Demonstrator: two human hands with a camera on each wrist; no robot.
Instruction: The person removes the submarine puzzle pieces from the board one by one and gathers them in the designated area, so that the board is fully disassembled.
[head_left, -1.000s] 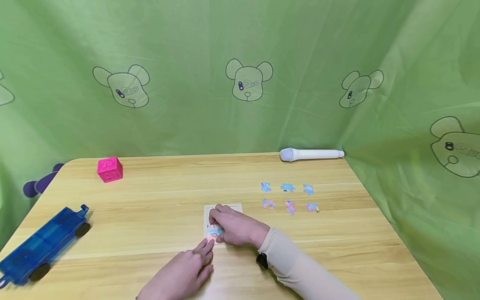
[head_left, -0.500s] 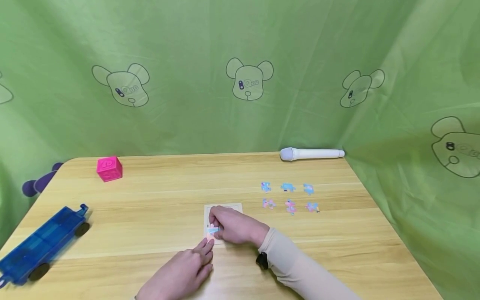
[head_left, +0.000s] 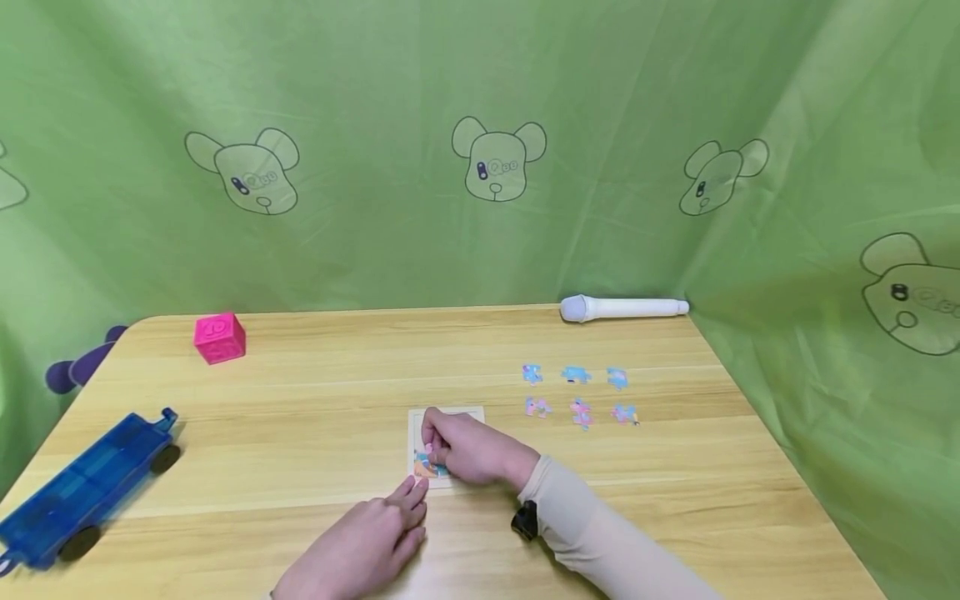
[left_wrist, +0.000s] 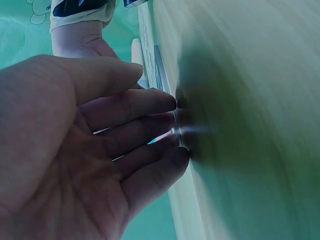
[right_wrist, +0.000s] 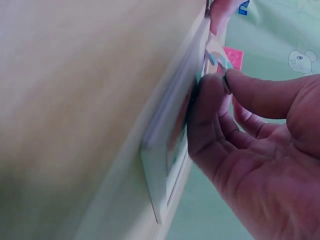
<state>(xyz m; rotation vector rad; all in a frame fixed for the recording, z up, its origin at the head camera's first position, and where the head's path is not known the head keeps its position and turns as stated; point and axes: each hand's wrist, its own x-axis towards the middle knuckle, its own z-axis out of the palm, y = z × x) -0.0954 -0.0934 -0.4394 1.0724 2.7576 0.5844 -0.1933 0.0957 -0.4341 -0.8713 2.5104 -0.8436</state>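
A small square puzzle frame [head_left: 459, 414] lies on the wooden table [head_left: 300, 392] in the head view. My right hand [head_left: 437, 454] rests over the frame and pinches a colourful puzzle piece [head_left: 426, 467] at its near left part. In the right wrist view, thumb and forefinger of this hand [right_wrist: 220, 85] hold the piece [right_wrist: 218, 54] against the frame [right_wrist: 165, 150]. My left hand [head_left: 408, 498] lies flat, fingers straight, with the fingertips [left_wrist: 172, 127] pressed on the table at the frame's near left corner.
Several loose puzzle pieces [head_left: 573, 392] lie in two rows right of the frame. A white pen-shaped device [head_left: 622, 308] lies at the far edge. A pink cube [head_left: 219, 337] stands far left. A blue toy truck [head_left: 82, 487] sits at the left edge, with a purple toy [head_left: 75, 367] beyond it.
The right hand's fingers have shifted slightly on the piece over the frame, and the piece now shows different colours. The left hand has stayed in place.
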